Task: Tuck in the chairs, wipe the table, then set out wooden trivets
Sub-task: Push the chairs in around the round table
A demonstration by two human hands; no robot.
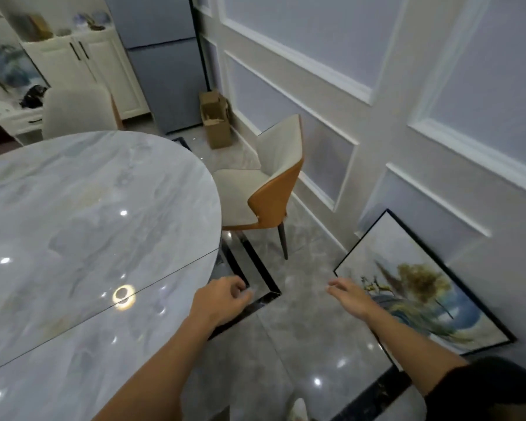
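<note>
The chair (pixel 271 189) stood at the right edge of the bench (pixel 88 223), ahead of both empty hands, a little nearer the left hand (pixel 222 299) with loosely curled fingers than the right hand (pixel 349 296) with straight fingers.

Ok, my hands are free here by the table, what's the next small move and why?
Probably step forward and take the near chair by its back with both hands, to push it in. It stands pulled out from the table, seat mostly clear of the top, and the left hand and right hand are empty, reaching toward it.
</note>
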